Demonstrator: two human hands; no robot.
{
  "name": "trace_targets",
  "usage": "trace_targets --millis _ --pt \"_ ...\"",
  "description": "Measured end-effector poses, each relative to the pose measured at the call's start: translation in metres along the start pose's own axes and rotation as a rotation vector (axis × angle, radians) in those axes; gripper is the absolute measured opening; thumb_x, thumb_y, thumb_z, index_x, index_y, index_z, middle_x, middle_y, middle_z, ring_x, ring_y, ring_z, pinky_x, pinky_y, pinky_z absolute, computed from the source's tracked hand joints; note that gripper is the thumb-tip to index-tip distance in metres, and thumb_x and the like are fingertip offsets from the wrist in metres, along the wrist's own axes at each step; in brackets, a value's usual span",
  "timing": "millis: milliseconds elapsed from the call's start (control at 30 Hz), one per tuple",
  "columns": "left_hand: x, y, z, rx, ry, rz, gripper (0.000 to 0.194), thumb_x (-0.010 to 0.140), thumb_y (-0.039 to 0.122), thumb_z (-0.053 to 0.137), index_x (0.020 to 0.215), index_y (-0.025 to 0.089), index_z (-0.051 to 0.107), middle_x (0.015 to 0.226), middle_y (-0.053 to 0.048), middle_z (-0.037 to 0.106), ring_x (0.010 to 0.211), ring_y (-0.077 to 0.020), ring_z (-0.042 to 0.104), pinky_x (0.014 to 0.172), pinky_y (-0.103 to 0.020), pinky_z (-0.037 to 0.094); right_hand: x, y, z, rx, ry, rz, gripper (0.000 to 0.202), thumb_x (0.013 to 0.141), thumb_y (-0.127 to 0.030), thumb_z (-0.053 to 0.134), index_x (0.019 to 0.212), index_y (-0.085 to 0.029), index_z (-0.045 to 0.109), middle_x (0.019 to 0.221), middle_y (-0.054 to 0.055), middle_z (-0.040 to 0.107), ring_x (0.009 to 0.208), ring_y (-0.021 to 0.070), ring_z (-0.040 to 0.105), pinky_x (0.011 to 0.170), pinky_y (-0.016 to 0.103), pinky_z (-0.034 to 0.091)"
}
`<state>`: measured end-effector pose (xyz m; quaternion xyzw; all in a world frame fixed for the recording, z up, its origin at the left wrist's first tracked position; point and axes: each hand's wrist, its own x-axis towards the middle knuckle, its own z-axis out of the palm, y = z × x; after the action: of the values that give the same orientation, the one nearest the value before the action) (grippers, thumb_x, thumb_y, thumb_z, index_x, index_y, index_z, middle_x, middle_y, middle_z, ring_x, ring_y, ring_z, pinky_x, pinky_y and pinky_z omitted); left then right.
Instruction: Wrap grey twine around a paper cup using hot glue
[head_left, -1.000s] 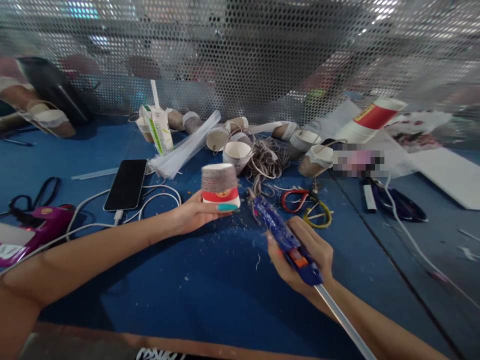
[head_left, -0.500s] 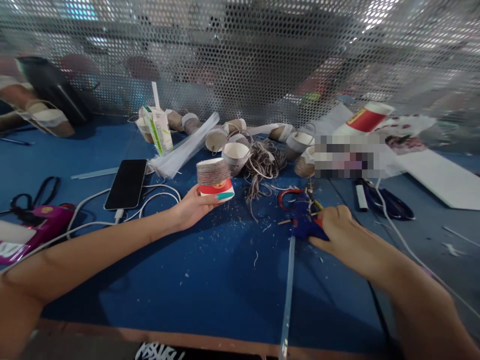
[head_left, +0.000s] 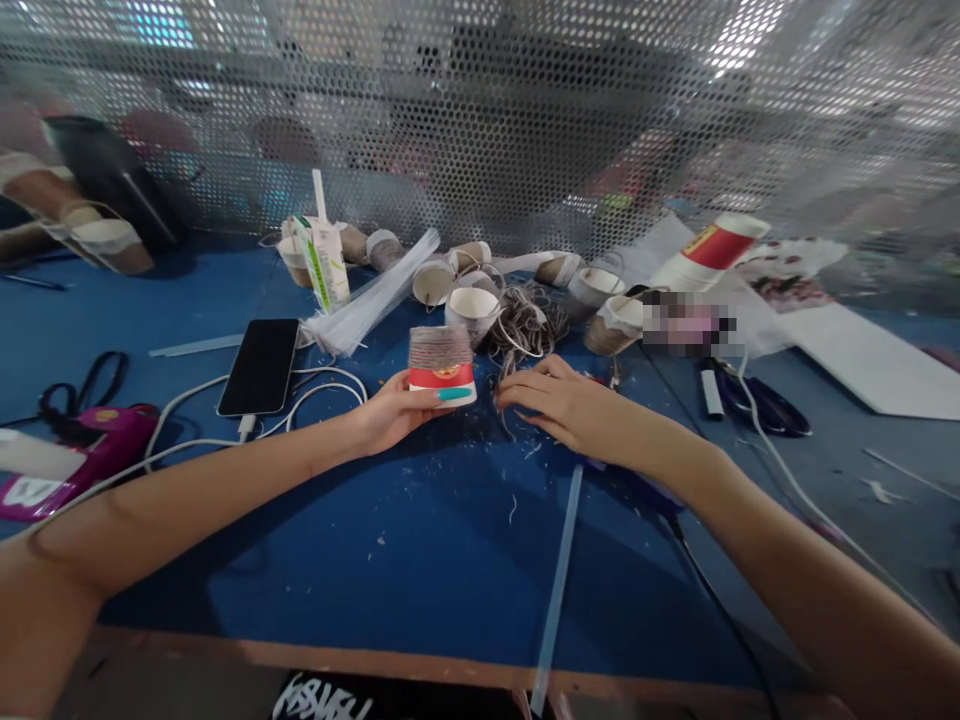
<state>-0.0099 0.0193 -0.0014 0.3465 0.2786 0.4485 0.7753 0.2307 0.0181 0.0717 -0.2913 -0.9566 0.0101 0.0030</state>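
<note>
My left hand [head_left: 397, 412] is closed around a paper cup [head_left: 442, 377], its thumb across the red band. Grey twine is wound round the cup's upper part. My right hand [head_left: 566, 402] is held out just right of the cup, palm down, fingers bent and apart, with nothing visible in them. Loose strands from a tangle of grey twine [head_left: 531, 318] lie by its fingertips. Beneath my right wrist rests a blue glue gun [head_left: 649, 492], mostly hidden. A long clear glue stick [head_left: 559, 590] runs from it towards the table's front edge.
Several twine-wrapped cups [head_left: 472, 305] stand or lie along the perforated metal screen [head_left: 480, 130]. A phone [head_left: 259, 367] with a white cable, a drink carton [head_left: 326, 262] and a bundle of glue sticks [head_left: 375, 295] are left. A magenta glue gun [head_left: 97, 450] lies far left.
My right hand has let go of the blue glue gun, which now lies on the table, and has moved left towards the cup. My left hand and the cup have shifted slightly right.
</note>
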Motion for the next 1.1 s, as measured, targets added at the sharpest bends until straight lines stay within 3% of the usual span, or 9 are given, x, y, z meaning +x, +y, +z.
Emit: trace_targets --millis 167,300,533,733,833,967,1100 --pt "0.002 0.0 0.0 -0.026 -0.015 0.002 0.041 0.053 0.02 0.087 0.09 0.014 0.071 0.089 -0.005 0.075 0.086 -0.02 0.07 0.095 -0.038 0.049 0.013 0.018 0.007 -0.078 -0.086 0.027 0.023 0.088 -0.013 0.051 0.106 -0.018 0.064 0.122 0.016 0.053 0.101 0.0278 0.051 0.083 0.043 0.047" --pt "0.002 0.0 0.0 -0.044 -0.032 -0.002 0.041 0.053 0.022 0.087 0.091 0.014 0.072 0.092 -0.007 0.075 0.09 -0.0217 0.069 0.094 -0.039 0.049 0.017 0.029 0.011 -0.038 -0.106 0.093 0.012 0.089 -0.023 0.054 0.093 -0.017 0.064 0.117 0.016 0.051 0.1 0.0283 0.05 0.084 0.046 0.047" --pt "0.003 0.0 -0.002 -0.038 -0.038 -0.003 0.038 0.059 0.024 0.085 0.094 0.016 0.072 0.097 -0.008 0.075 0.096 -0.0239 0.068 0.096 -0.04 0.048 0.014 0.033 0.014 0.029 -0.11 0.109 0.024 0.093 -0.034 0.048 0.08 -0.02 0.063 0.108 0.013 0.052 0.094 0.0258 0.049 0.086 0.049 0.046" --pt "0.001 0.001 0.001 -0.002 0.006 -0.012 0.041 0.059 0.015 0.084 0.096 0.014 0.068 0.097 -0.009 0.073 0.095 -0.0237 0.069 0.099 -0.043 0.047 0.005 0.017 0.0 0.235 0.062 0.234 0.039 0.096 -0.047 0.039 0.077 -0.021 0.061 0.114 0.012 0.052 0.104 0.0278 0.044 0.096 0.056 0.037" --pt "-0.001 0.001 0.004 0.025 0.049 -0.01 0.057 0.057 0.012 0.084 0.11 0.017 0.061 0.105 -0.008 0.07 0.099 -0.0247 0.067 0.1 -0.046 0.047 0.006 0.01 -0.006 0.275 0.2 0.274 0.041 0.096 -0.048 0.039 0.072 -0.021 0.058 0.115 0.012 0.055 0.11 0.0289 0.044 0.099 0.055 0.033" --pt "-0.003 -0.001 0.005 0.109 0.017 0.085 0.092 0.052 0.008 0.085 0.13 0.031 0.041 0.126 -0.004 0.059 0.111 -0.0236 0.062 0.103 -0.045 0.046 0.009 0.005 -0.007 0.354 0.37 0.32 0.045 0.095 -0.054 0.041 0.07 -0.022 0.061 0.086 0.009 0.062 0.099 0.0265 0.051 0.093 0.048 0.037" --pt "-0.005 -0.003 0.006 0.298 -0.108 0.177 0.092 0.053 0.012 0.087 0.129 0.032 0.039 0.129 -0.005 0.054 0.111 -0.0242 0.061 0.101 -0.043 0.047 0.007 -0.001 -0.004 0.584 0.439 0.347 0.053 0.091 -0.064 0.044 0.063 -0.021 0.056 0.066 0.004 0.058 0.074 0.0186 0.055 0.074 0.035 0.043"
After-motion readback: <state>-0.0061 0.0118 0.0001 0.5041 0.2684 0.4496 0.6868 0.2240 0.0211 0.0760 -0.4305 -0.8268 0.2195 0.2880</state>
